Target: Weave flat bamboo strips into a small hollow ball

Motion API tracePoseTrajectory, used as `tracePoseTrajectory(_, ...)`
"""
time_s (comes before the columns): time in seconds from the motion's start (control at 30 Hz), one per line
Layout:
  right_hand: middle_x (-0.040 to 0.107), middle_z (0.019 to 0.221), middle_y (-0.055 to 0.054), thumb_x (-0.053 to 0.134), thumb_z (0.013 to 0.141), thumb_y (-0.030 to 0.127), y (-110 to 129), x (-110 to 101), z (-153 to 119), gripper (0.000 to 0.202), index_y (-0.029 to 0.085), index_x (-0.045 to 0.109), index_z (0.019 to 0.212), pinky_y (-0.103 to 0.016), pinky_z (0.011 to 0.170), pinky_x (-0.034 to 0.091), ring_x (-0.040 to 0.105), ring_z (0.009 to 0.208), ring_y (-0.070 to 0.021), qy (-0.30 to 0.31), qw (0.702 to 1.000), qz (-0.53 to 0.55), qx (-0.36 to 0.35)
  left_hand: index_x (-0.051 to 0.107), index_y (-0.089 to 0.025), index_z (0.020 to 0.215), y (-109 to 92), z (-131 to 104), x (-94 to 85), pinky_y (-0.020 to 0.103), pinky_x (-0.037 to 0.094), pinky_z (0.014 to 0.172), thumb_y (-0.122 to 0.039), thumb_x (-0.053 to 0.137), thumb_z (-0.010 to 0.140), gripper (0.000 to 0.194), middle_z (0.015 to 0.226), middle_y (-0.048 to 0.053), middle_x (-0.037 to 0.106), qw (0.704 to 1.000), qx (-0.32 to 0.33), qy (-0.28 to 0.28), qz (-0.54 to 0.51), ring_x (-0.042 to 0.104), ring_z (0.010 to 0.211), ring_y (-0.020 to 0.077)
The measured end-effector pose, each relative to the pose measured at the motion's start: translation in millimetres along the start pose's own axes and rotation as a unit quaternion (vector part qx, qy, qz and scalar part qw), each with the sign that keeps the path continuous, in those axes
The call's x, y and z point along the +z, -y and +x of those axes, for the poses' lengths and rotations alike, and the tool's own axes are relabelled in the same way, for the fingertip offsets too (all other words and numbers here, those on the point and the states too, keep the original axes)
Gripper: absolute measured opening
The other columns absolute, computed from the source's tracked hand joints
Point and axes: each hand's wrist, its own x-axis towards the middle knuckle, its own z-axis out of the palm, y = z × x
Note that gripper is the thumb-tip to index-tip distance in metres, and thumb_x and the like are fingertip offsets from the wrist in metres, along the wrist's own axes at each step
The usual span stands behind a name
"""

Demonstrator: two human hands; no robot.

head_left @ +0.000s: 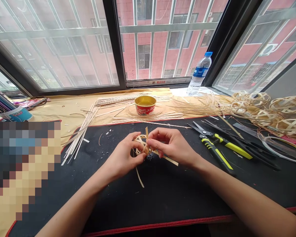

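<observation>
A small woven ball of pale bamboo strips [140,144] is held between my two hands above the black mat. My left hand [124,153] is curled round its left side, with the thumb under the near edge. On the right, my right hand [169,144] pinches a flat bamboo strip [146,132] whose end points upward out of the weave. Another strip end [171,160] sticks out below my right hand, and a thin loose end [139,177] hangs down toward the mat. My fingers hide much of the ball.
Beyond the ball stands a red and gold bowl [145,107]. Yellow-handled cutters [214,141] and black tools lie to the right, near several woven balls [287,107]. Bamboo strips [81,131] lie at left. A water bottle [199,74] stands by the window; a pen tub [21,113] sits far left.
</observation>
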Motion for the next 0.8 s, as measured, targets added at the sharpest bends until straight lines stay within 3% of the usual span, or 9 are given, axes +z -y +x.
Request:
tracePoseTrajectory(0.13,0.064,0.074,-0.001,0.073,0.072,0.033,3,-3,-2,0.022,0.014,0.063,0.075,-0.019,0.052,0.047,0.057,0.063,-0.0104,-0.006,0.999,-0.025,0.025,0.073,-0.020,0.075,-2,0,-3.0,0.042,0.029,0.113,-0.028,0.057,0.079,0.019,0.138,0.011,0.049,1.000,-0.022,-0.001,-0.013,0.044,0.131,0.0271)
tracePoseTrajectory(0.27,0.067,0.074,-0.001,0.074,0.071,0.034,3,-7,-4,0.022,0.014,0.065,0.077,-0.023,0.066,0.047,0.060,0.068,-0.0110,0.033,0.997,0.001,0.069,0.074,-0.020,0.077,-2,-1,-1.0,0.042,0.030,0.113,-0.029,0.059,0.078,0.017,0.138,0.011,0.048,0.999,-0.030,-0.010,-0.018,0.046,0.129,0.0279)
tracePoseTrajectory(0.5,0.063,0.066,0.001,0.078,0.065,0.039,5,-8,-12,0.030,0.014,0.062,0.075,-0.018,0.045,0.033,0.048,0.052,-0.0061,0.062,0.989,0.028,0.131,0.072,-0.019,0.074,-2,-2,-2.0,0.045,0.028,0.113,-0.033,0.058,0.079,0.021,0.142,0.011,0.045,0.999,-0.027,0.011,-0.017,0.041,0.132,0.0294)
tracePoseTrajectory(0.63,0.066,0.070,0.000,0.078,0.065,0.038,8,-5,-17,0.028,0.015,0.063,0.074,-0.020,0.050,0.039,0.055,0.059,-0.0092,0.053,0.992,0.010,0.113,0.071,-0.019,0.073,-1,-1,-1.0,0.044,0.028,0.112,-0.035,0.057,0.079,0.022,0.138,0.011,0.048,0.999,-0.024,0.016,-0.019,0.039,0.134,0.0287)
tracePoseTrajectory(0.8,0.069,0.074,-0.002,0.066,0.078,0.035,13,1,-23,0.019,0.017,0.065,0.074,-0.025,0.066,0.047,0.060,0.068,-0.0130,0.036,0.995,-0.060,0.064,0.071,-0.019,0.073,-1,-2,-1.6,0.041,0.029,0.112,-0.035,0.057,0.080,0.023,0.135,0.011,0.050,0.999,-0.019,0.017,-0.023,0.039,0.133,0.0277)
